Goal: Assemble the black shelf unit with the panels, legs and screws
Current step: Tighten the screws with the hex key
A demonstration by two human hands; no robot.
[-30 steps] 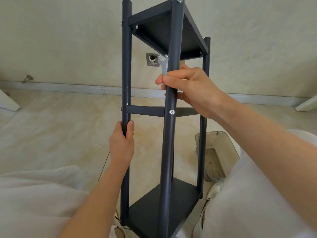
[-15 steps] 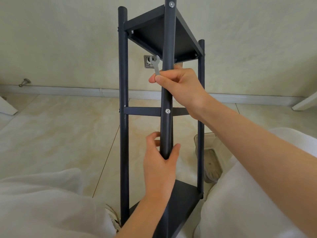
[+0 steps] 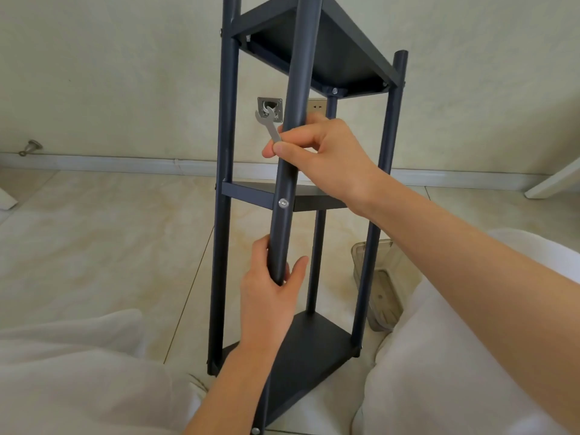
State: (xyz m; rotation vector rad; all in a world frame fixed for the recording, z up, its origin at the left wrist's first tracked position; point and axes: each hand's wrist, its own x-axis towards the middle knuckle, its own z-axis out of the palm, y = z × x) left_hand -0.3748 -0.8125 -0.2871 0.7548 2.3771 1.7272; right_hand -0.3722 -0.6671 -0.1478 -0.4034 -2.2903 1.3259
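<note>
The black shelf unit (image 3: 326, 48) stands upright on the floor between my knees, with a top, a middle and a bottom panel (image 3: 310, 346) bolted to round legs. My left hand (image 3: 270, 287) grips the near leg (image 3: 287, 189) just below the silver screw (image 3: 283, 202) of the middle panel. My right hand (image 3: 326, 152) wraps around the same leg higher up and pinches a small silver wrench (image 3: 269, 125) whose jaw points up and left.
A clear plastic bin (image 3: 376, 287) sits on the tiled floor behind the right legs. The wall carries a metal plate (image 3: 270, 108) and a socket. A doorstop (image 3: 29, 147) sticks out of the wall above the skirting at left. White furniture edges show at both sides.
My left hand went from the far left leg to the near leg a second ago and stays there. The unit has since turned a little, so the back legs show more.
</note>
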